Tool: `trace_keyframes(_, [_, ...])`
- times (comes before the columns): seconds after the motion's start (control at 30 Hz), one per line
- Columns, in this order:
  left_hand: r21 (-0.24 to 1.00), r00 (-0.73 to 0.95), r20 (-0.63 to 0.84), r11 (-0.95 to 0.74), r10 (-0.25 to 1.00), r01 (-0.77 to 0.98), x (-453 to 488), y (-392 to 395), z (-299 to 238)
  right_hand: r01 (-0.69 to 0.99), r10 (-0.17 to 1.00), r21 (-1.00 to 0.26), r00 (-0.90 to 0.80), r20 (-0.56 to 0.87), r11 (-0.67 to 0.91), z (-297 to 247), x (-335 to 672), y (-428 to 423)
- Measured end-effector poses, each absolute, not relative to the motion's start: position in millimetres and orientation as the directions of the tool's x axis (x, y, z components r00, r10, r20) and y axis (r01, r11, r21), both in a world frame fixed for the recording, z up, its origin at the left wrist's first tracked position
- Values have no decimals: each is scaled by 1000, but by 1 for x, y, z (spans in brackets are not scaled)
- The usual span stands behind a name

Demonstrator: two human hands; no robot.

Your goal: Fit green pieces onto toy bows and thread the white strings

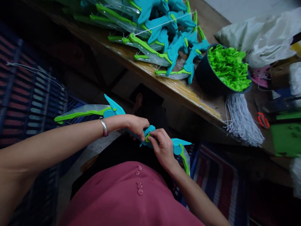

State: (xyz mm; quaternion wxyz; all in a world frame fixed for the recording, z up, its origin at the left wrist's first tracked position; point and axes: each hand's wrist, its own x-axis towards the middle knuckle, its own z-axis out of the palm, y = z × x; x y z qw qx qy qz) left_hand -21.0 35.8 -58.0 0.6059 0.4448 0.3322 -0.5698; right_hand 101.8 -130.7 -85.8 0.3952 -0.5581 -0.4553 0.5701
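Note:
Across my lap lies a toy bow [115, 110] of turquoise plastic, with lime-green limbs and clear plastic along them. My left hand [137, 124] is closed round its middle, thumb on the turquoise grip. At that same spot a small green plastic piece [147, 137] sits against the grip. The fingertips of my right hand [162, 144] pinch this piece. Part of the bow's middle is hidden behind both hands. Whether the piece is seated in the bow, I cannot tell.
Several similar bows [174, 50] are piled on the table [188, 94]. Beside them stand a dark tub [207, 75] of green pieces, a bundle of white strings [243, 121] and orange-handled cutters [262, 120]. Plastic crates [30, 94] stand at left; a striped surface [213, 179] is at right.

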Motion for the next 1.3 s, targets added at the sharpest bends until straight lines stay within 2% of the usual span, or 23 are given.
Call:
trace_keyframes(0.17, [194,128,-925,-156,-357,969,-15,30,-60,120,968,-961,62,-243,-249,-88,92,-144])
trace_keyframes(0.3, [202,129,-958,-284,-257,937,-10,24,-57,85,939,-938,106,-326,-336,-94,94,-147])
trace_keyframes(0.43, [173,101,-969,-332,-224,927,-5,21,-54,-7,909,-909,-31,-416,-417,-105,105,-140])
trace_keyframes(0.67, [150,75,-974,-359,-213,921,-1,20,-53,-69,868,-896,-289,-403,-439,-126,123,-124])
trace_keyframes(0.97, [113,26,-971,-361,-237,926,2,23,-59,-96,822,-850,-330,-464,-518,-127,119,-121])
trace_keyframes(1.3, [112,21,-968,-357,-251,927,3,19,-69,36,700,-792,-445,-559,-610,-134,124,-102])
